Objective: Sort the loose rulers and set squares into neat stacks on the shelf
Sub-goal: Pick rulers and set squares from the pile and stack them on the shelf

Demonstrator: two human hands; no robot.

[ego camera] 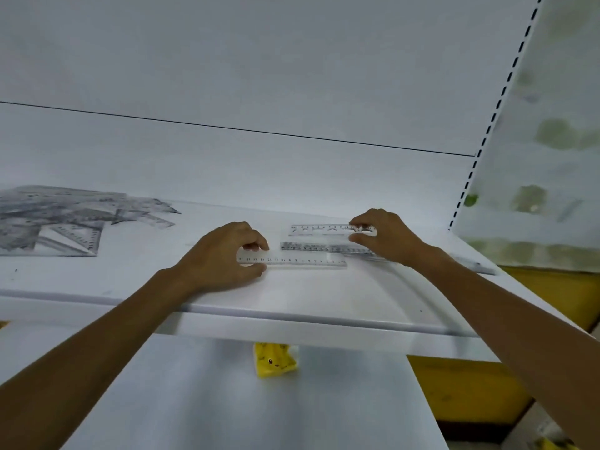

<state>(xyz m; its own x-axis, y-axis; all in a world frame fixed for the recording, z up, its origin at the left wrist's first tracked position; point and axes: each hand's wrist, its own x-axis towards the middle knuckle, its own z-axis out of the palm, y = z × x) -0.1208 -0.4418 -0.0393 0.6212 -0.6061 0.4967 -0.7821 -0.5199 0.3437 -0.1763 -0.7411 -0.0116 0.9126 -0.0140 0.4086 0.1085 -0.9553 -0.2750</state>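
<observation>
Clear plastic ruler point(302, 260) lying toward shelf point(292, 308) front edge | left hand point(224, 254) pinching its end | right hand point(384, 235) gripping ruler stack point(324, 239) | advising: sliding flat, squaring ends before releasing.

A clear ruler point(302, 261) lies flat on my shelf point(292, 297), just before the ruler stack point(324, 238). Set squares point(65, 222) sprawl jumbled at my left.

Left hand point(224, 254) pinches clear ruler point(302, 261) on shelf point(292, 297); right hand point(386, 237) grips ruler stack point(324, 237).
</observation>
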